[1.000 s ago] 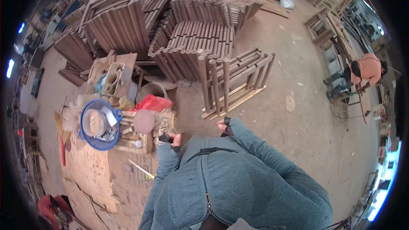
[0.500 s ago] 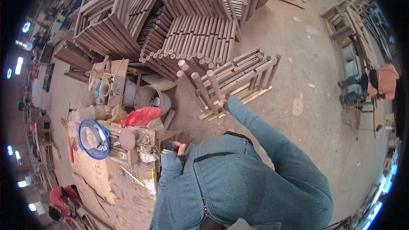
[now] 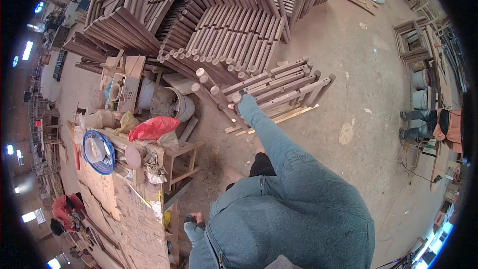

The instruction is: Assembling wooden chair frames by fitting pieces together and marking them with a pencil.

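Note:
My right hand [image 3: 238,104] reaches forward and is closed around the near post of a brown wooden frame [image 3: 284,87]. This frame leans with several others of its kind, their rounded post ends pointing up toward me. Pale wooden strips [image 3: 291,119] lie beneath them on the floor. Low at my left side, my left hand [image 3: 196,218] hangs beside the workbench [image 3: 134,214], its fingers curled. Something dark covers part of that hand, and whether anything is inside it cannot be seen.
Large stacks of similar wooden frames [image 3: 234,35] rise ahead. A bucket [image 3: 185,107], a red plastic bag [image 3: 153,128] and a blue basket [image 3: 98,167] stand at the left. One person [image 3: 445,124] is at the far right, another [image 3: 68,211] at the lower left.
My right hand has shifted left and forward along the frames and now wraps a post. My left hand has dropped lower, away from the bench corner. My body has moved forward.

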Demonstrator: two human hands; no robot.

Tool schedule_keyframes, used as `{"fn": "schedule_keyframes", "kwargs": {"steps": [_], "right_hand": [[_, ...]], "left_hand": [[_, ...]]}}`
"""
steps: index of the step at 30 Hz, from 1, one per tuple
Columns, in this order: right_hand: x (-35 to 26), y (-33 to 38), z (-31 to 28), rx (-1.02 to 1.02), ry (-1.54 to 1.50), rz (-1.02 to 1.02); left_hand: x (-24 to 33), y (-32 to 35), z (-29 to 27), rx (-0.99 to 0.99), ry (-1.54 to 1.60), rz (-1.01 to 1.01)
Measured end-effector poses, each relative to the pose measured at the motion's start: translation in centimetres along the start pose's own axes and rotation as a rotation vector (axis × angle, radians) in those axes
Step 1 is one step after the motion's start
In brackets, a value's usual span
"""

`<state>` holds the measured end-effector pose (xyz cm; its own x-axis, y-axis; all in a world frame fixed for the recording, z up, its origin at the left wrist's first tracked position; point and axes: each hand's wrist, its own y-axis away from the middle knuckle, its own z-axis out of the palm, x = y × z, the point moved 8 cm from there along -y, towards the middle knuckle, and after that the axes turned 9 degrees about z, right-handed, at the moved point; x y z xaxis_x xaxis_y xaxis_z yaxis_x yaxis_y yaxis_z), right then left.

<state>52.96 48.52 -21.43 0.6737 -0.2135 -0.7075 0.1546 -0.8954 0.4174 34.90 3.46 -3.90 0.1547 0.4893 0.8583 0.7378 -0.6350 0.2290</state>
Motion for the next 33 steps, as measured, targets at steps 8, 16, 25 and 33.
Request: {"fn": "schedule_keyframes", "kwargs": {"steps": [8,16,25,33], "right_hand": [[4.3,11.3,-0.4,0.031,-0.492,-0.096],[10.0,17.9,-4.4,-0.039,-0.883,-0.136],[1.8,35.5,-14.4,0.058,-0.574,-0.356],[-7.5,50.1,-6.5,-0.302,-0.207,-0.524]], "left_hand": [[-4.2,3.9,-1.4,-0.057,-0.029,0.029],[-11.8,10.6,-5.3,-0.211,-0.145,0.234],[-9.1,15.8,-5.9,-0.221,-0.055,0.279],[7.5,17.9,-0.2,-0.057,-0.033,0.987]]}}
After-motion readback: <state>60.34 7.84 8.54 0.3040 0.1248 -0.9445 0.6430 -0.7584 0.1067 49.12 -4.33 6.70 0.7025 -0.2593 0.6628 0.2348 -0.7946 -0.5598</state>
